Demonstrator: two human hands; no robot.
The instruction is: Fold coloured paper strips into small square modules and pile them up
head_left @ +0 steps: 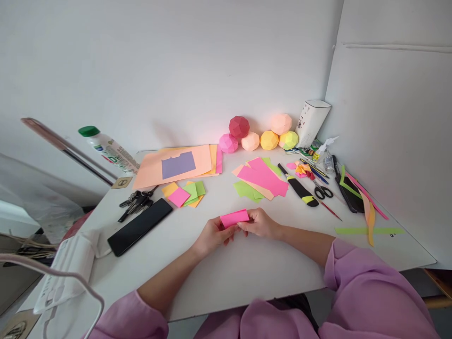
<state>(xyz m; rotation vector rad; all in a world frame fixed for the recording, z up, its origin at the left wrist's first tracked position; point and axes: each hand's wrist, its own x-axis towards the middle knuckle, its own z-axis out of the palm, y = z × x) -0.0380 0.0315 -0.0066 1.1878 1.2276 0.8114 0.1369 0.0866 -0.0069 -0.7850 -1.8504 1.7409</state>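
A bright pink piece of paper (234, 218), narrow and apparently folded, is held just above the front middle of the white table (268, 268). My left hand (211, 235) is closed on its left end, thumb along the lower edge. At the right end, my right hand (259, 223) pinches the same paper between thumb and fingers. Beyond my hands lie pink, peach and green paper offcuts (261, 176). Small coloured paper squares (179, 197) overlap to the left.
Keys (137, 202) and a black phone (140, 227) lie at left. Large coloured sheets (148, 165) and faceted paper balls (239, 127) are along the back. A utility knife (302, 190), scissors (323, 191), a glue bottle (320, 151) and paper strips (369, 230) are at right.
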